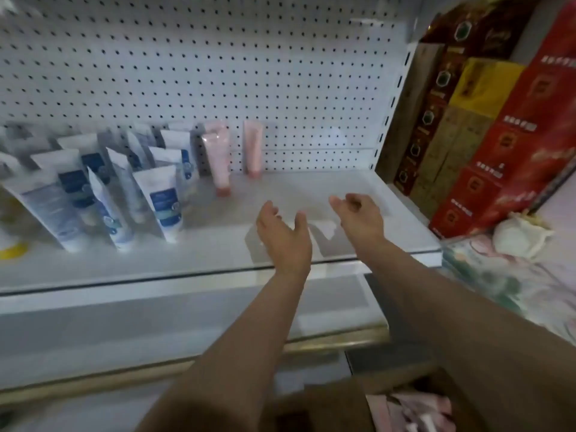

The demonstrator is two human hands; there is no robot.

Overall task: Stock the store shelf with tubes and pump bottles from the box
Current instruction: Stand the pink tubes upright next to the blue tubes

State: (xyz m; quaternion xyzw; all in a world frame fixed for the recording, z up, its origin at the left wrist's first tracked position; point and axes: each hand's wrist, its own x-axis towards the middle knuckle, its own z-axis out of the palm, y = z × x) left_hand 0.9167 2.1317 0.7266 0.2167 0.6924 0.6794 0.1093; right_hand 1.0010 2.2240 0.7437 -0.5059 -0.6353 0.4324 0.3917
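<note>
The pink tubes [218, 157] stand cap-down against the pegboard [280, 73] at 12 o'clock, soft glossy plastic, tall and narrow, so I judge a nudge could topple them into the white tubes [162, 201] crowded at 9 o'clock and start a domino fall on the smooth white shelf [311, 188]; both grips are empty, the left hand [283, 235] relaxed, the right hand [358, 216] loosely curled; the cardboard box [358, 400] with pink stock sits at 5 o'clock
</note>
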